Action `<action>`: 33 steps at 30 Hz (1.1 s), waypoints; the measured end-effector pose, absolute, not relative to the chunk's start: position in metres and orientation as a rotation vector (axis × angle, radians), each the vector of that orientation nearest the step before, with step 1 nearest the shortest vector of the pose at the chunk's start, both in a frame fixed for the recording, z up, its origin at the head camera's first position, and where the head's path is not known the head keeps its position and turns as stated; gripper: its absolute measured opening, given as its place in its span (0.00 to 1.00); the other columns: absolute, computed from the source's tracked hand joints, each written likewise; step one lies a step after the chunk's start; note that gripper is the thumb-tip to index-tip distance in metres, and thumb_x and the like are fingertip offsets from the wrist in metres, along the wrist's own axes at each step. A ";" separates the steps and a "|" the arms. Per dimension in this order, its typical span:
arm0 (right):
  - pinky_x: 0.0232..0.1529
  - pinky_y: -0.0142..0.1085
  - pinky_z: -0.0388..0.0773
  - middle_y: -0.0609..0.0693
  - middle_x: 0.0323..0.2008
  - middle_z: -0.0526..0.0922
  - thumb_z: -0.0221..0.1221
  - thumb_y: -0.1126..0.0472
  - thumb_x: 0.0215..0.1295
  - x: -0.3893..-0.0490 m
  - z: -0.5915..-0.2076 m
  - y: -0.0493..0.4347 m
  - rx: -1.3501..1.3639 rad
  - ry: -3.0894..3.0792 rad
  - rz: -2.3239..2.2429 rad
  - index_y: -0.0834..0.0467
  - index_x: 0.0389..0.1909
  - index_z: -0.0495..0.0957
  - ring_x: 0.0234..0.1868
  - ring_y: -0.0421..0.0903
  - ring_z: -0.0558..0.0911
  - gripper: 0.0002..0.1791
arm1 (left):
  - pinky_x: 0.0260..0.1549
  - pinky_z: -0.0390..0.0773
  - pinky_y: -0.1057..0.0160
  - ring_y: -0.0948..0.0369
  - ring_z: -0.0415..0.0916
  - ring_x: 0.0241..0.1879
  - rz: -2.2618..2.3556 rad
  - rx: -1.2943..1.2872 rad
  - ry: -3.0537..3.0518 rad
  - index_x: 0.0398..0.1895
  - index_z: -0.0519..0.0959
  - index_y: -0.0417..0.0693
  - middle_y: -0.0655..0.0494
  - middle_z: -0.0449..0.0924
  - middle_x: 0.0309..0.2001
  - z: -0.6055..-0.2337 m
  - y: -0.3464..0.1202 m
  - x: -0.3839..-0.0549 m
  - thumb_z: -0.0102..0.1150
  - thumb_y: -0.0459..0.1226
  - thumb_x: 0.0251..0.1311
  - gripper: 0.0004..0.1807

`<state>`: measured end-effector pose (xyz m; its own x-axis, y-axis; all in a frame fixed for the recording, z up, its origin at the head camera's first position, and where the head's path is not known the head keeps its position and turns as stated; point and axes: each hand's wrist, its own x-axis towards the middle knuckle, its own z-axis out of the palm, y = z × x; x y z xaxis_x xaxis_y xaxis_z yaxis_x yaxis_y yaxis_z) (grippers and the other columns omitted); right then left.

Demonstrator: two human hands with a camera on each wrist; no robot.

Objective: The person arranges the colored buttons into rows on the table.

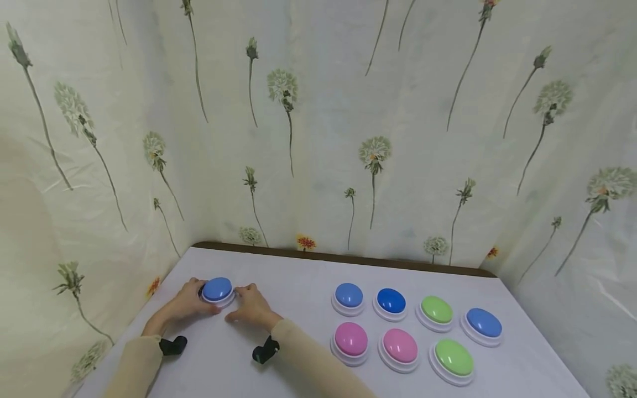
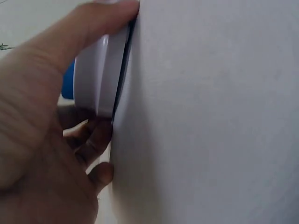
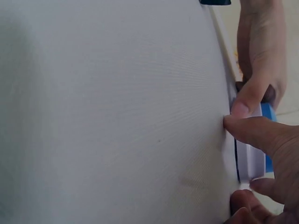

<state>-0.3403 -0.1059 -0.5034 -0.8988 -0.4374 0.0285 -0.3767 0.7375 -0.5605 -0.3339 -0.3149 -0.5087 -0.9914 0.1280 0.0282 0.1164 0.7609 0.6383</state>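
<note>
At the table's left side, a round push button [image 1: 217,289] has a blue dome on a white base. My left hand [image 1: 191,298] grips it from the left, thumb along its near edge and fingers on the far side. In the left wrist view, the white base [image 2: 96,77] shows a dark underside, with the left thumb [image 2: 93,23] across it. Beside the button's right side, my right hand [image 1: 254,307] is spread, its forefinger at the rim and its thumb nearer the front. The right wrist view has the right thumb [image 3: 252,130] overlapping the button beside the left thumb.
On the table's right half stand several more push buttons: light blue [image 1: 349,295], dark blue [image 1: 391,300], green [image 1: 437,309] and another blue [image 1: 484,322] behind; pink [image 1: 351,339], pink [image 1: 400,345] and green [image 1: 454,357] in front. A flowered curtain [image 1: 318,138] surrounds the white table [image 1: 293,298].
</note>
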 end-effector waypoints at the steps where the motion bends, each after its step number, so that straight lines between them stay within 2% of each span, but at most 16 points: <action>1: 0.49 0.32 0.71 0.51 0.46 0.70 0.71 0.45 0.38 -0.340 -0.504 -0.106 -0.659 2.837 -0.868 0.55 0.58 0.69 0.46 0.42 0.74 0.43 | 0.49 0.64 0.43 0.47 0.65 0.50 1.078 0.249 2.917 0.57 0.65 0.33 0.42 0.65 0.47 -0.509 -0.314 -0.333 0.73 0.53 0.32 0.50; 5: 0.48 0.32 0.71 0.51 0.45 0.70 0.71 0.44 0.37 -0.339 -0.505 -0.106 -0.684 2.872 -0.856 0.57 0.56 0.71 0.44 0.42 0.74 0.42 | 0.50 0.64 0.45 0.50 0.64 0.50 1.125 0.378 2.850 0.58 0.66 0.36 0.47 0.66 0.47 -0.510 -0.314 -0.330 0.74 0.49 0.33 0.47; 12: 0.46 0.32 0.71 0.48 0.44 0.70 0.71 0.40 0.35 -0.339 -0.504 -0.099 -0.733 2.797 -0.970 0.56 0.54 0.72 0.42 0.39 0.71 0.43 | 0.53 0.61 0.46 0.53 0.62 0.53 1.196 0.429 2.672 0.58 0.68 0.46 0.52 0.64 0.50 -0.508 -0.317 -0.330 0.72 0.48 0.36 0.41; 18: 0.47 0.31 0.69 0.45 0.44 0.72 0.70 0.38 0.36 -0.340 -0.503 -0.095 -0.769 2.695 -1.049 0.56 0.55 0.71 0.43 0.37 0.69 0.44 | 0.54 0.61 0.48 0.53 0.63 0.53 1.206 0.455 2.619 0.57 0.66 0.41 0.51 0.65 0.51 -0.501 -0.318 -0.326 0.71 0.46 0.40 0.40; 24: 0.48 0.33 0.71 0.44 0.47 0.76 0.70 0.41 0.38 -0.341 -0.500 -0.087 -0.805 2.599 -1.140 0.56 0.55 0.70 0.47 0.37 0.73 0.42 | 0.55 0.60 0.47 0.53 0.63 0.54 1.211 0.445 2.578 0.58 0.64 0.38 0.49 0.66 0.52 -0.493 -0.313 -0.324 0.70 0.46 0.40 0.42; 29: 0.44 0.32 0.72 0.44 0.45 0.75 0.71 0.43 0.38 -0.338 -0.496 -0.076 -0.819 2.551 -1.212 0.57 0.54 0.69 0.44 0.37 0.73 0.41 | 0.54 0.60 0.44 0.52 0.63 0.54 1.193 0.480 2.578 0.58 0.64 0.40 0.49 0.65 0.52 -0.484 -0.305 -0.322 0.70 0.45 0.40 0.40; 33: 0.39 0.29 0.72 0.43 0.42 0.74 0.70 0.42 0.38 -0.335 -0.490 -0.062 -0.859 2.545 -1.253 0.57 0.53 0.68 0.39 0.35 0.73 0.41 | 0.53 0.61 0.46 0.54 0.62 0.53 1.189 0.561 2.581 0.57 0.66 0.44 0.51 0.64 0.51 -0.473 -0.292 -0.317 0.69 0.45 0.41 0.38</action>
